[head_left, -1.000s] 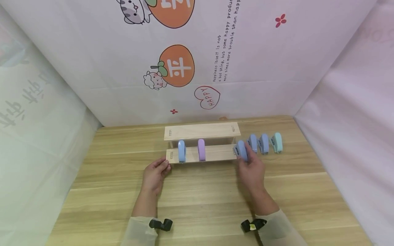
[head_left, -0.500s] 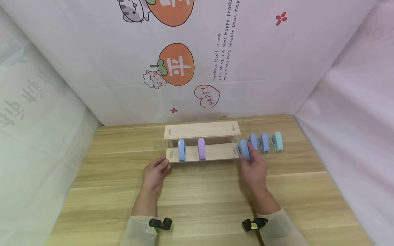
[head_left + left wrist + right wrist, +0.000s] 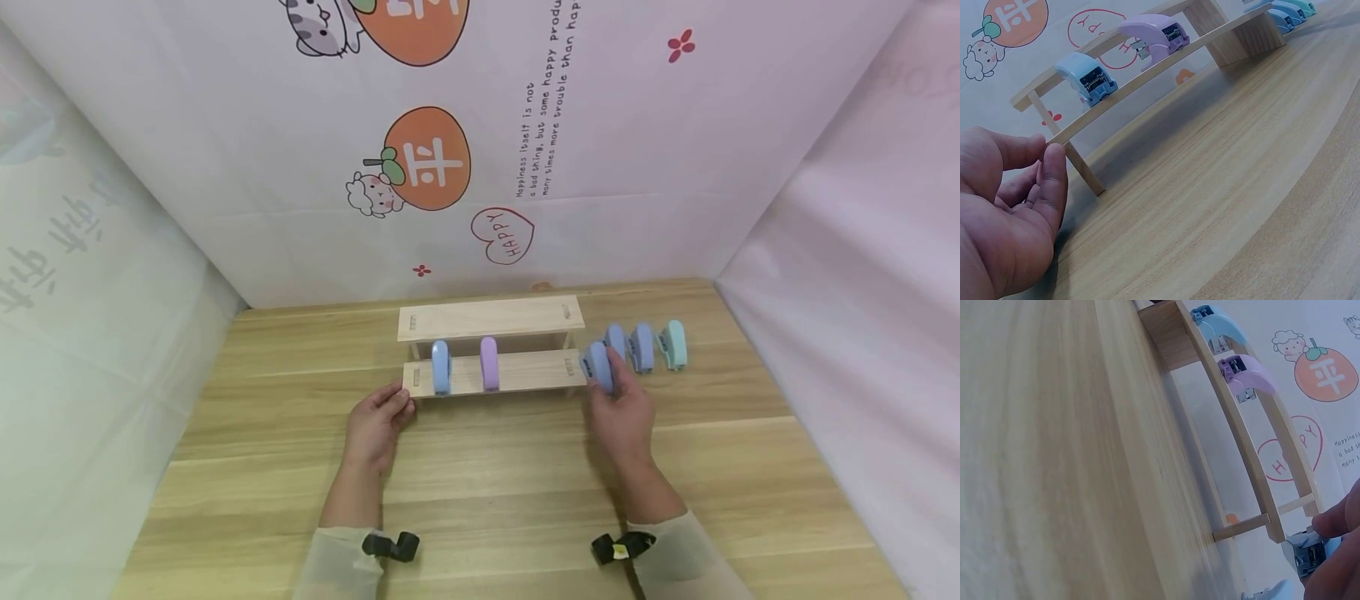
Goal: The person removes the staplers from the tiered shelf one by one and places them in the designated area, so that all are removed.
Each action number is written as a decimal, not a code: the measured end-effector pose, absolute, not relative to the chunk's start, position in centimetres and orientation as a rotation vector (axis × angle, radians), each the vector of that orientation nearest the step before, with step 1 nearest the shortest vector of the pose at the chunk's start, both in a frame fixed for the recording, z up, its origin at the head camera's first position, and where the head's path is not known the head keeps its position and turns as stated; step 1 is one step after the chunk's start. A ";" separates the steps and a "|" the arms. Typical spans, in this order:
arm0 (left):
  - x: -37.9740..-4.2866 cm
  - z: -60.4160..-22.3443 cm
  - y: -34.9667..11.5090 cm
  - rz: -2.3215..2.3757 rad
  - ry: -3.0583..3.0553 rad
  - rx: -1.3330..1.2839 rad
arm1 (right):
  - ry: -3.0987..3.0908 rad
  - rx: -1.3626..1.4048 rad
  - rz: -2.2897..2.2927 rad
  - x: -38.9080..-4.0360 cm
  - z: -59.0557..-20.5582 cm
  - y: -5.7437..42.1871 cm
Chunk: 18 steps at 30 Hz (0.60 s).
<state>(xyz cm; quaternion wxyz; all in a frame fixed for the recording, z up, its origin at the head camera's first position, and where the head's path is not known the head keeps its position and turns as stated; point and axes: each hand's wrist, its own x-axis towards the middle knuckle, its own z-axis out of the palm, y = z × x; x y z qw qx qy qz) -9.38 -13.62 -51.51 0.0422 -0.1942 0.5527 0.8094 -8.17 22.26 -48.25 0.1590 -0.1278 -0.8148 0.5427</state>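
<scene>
My left hand [image 3: 377,425] pinches the left end of the lower board of a two-step wooden shelf [image 3: 459,379], thumb and fingertips at its corner. A light-blue stapler [image 3: 440,367] and a purple stapler [image 3: 490,364] stand apart on that board. With thumb and fingers my right hand [image 3: 622,412] holds a blue stapler [image 3: 599,367] right at the board's other end. In the right wrist view this held stapler [image 3: 1310,553] shows its metal mechanism just past the board's tip; the palm side of the hand hides part of it.
On the table right of the shelf stand two more blue staplers [image 3: 615,337] [image 3: 642,348] and a mint-green stapler [image 3: 675,344]. The nearest blue one is partly covered by the held stapler. The shelf's upper board [image 3: 487,318] lies behind, close to the printed cloth wall [image 3: 600,242].
My right hand has shifted slightly right with the blue stapler, from over the lower board's right end to its outer edge. The left hand keeps its grip on the shelf.
</scene>
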 end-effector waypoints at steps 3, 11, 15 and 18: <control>-9.4 -51.5 -13.6 2.478 1.688 -0.588 | -2.322 -0.375 1.549 -8.1 -48.3 22.4; -9.3 -51.5 -13.6 2.487 1.673 -0.576 | -2.312 -0.437 1.507 -8.1 -48.7 22.8; -9.3 -51.5 -13.6 2.487 1.679 -0.583 | -2.306 -0.453 1.493 -8.1 -48.8 23.0; -9.3 -51.5 -13.6 2.491 1.674 -0.586 | -2.298 -0.463 1.495 -8.1 -48.9 23.1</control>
